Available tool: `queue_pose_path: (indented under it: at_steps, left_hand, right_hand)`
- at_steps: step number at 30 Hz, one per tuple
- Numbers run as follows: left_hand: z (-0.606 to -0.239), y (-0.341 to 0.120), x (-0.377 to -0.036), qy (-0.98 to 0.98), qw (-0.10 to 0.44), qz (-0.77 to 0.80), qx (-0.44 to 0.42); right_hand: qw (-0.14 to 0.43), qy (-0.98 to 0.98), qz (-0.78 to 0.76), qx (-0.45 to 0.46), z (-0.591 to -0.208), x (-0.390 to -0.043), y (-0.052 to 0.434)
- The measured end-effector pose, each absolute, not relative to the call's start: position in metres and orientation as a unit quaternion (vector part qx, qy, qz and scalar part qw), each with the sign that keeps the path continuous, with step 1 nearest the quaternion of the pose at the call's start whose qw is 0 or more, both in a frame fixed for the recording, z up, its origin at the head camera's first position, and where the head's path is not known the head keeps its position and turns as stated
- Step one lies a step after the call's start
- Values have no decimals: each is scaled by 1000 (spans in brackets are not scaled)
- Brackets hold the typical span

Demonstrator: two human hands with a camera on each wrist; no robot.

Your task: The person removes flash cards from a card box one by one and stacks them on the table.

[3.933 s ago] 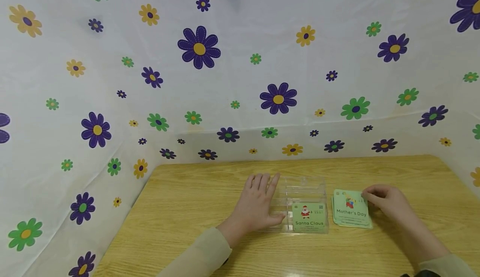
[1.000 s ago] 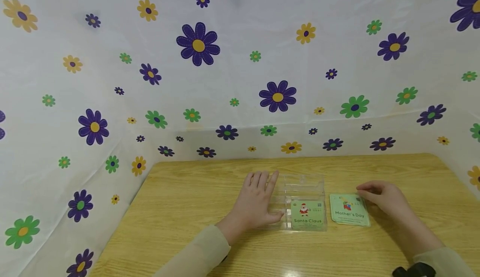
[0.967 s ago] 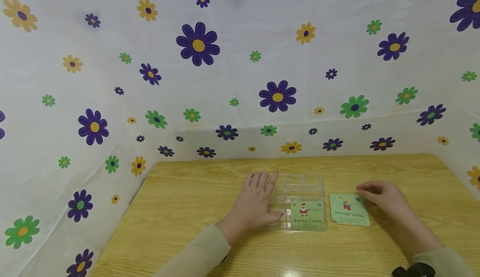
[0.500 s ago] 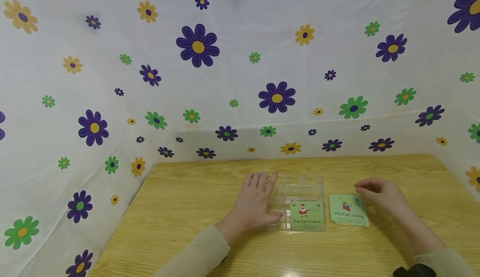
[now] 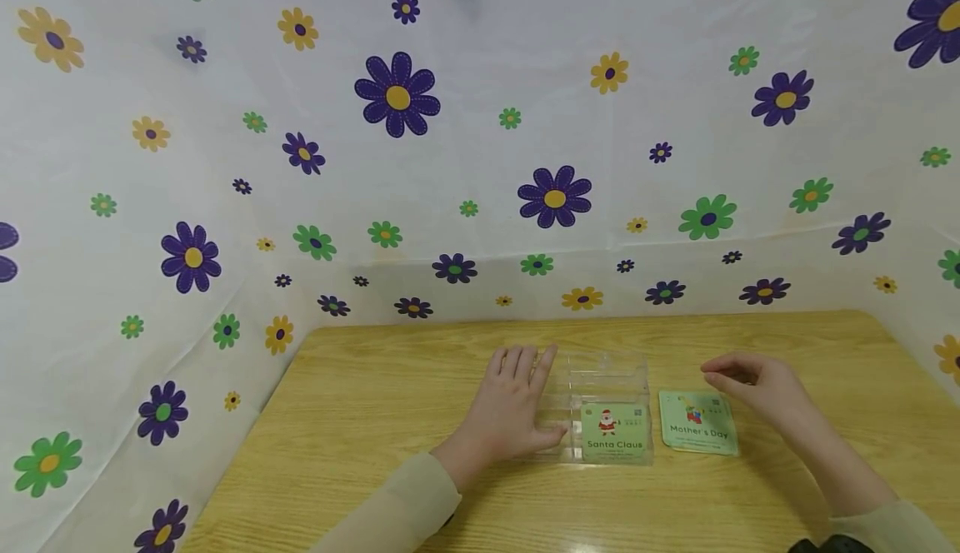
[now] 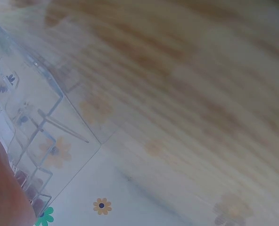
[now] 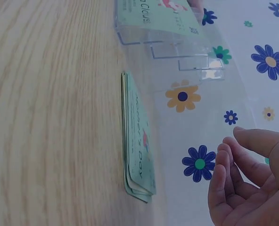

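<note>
On the bench, card stack (image 5: 698, 433) lies just left-below right hand (image 5: 757, 384), grip released; left hand (image 5: 516, 407) flat against clear holder (image 5: 607, 370).

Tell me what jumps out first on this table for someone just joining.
The clear plastic card holder at mid-table, with a green Santa Claus card in its front slot and the left hand flat against its left side. Just right of it lies a stack of green Mother's Day cards, the right hand hovering open above.

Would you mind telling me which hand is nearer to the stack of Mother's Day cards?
The right hand hovers just beside the stack of cards, empty. The left hand rests against the clear box, on its far side.
</note>
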State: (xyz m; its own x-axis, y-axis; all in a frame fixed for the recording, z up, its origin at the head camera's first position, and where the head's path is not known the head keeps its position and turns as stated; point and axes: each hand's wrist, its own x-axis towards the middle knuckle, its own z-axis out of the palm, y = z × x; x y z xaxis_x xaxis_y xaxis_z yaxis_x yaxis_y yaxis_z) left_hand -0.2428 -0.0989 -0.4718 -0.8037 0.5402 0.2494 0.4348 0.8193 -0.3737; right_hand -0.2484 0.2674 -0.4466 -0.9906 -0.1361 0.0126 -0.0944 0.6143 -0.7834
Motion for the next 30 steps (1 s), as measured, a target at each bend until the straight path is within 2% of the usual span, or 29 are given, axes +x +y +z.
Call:
queue_pose_path:
  at_steps: [30]
  left_hand:
    - [-471, -99, -243, -940, 167, 147, -260]
  right_hand:
    - [28, 883, -457, -103, -435, -234, 244]
